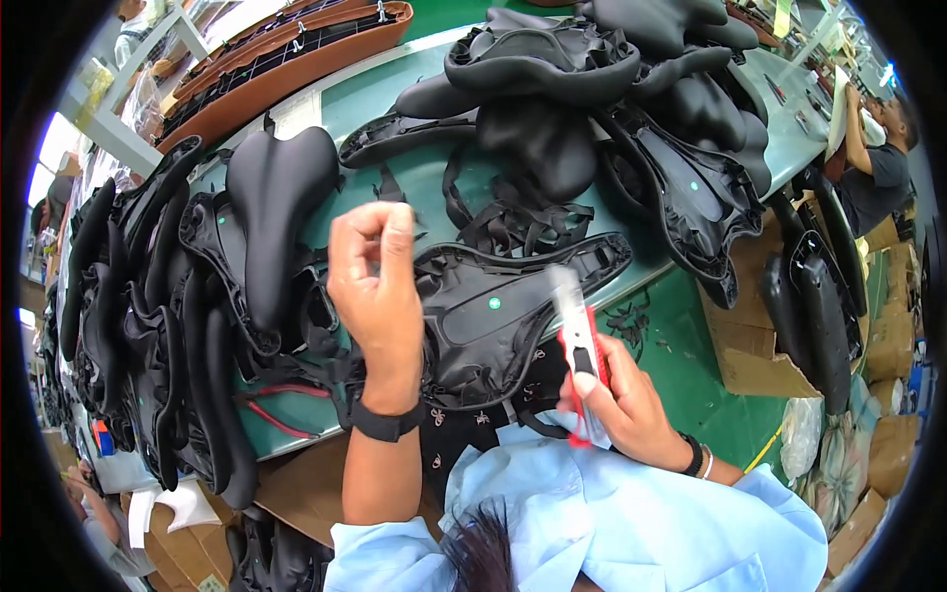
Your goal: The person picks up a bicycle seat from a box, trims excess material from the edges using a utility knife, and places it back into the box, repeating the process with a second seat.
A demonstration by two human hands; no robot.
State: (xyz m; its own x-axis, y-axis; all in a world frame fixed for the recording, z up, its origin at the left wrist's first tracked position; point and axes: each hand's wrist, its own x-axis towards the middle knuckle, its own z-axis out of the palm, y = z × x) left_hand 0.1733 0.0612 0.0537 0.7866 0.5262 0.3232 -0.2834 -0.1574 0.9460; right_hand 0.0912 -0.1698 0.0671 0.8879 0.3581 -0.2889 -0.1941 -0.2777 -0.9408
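Note:
My left hand is raised above the table, its fingers curled in toward the thumb. Whether anything is pinched there is too hard to make out. In my right hand is a red utility knife, its blade end blurred and pointing away from me. Between and beneath the hands lies a black bicycle saddle, underside up, with a small green round sticker. Neither hand visibly touches it. Beyond it sits a heap of black strips.
Black saddles crowd the left side and the far right. Red-handled pliers lie at the near left of the green table. A cardboard box with saddles stands right of the table. Another person works at far right.

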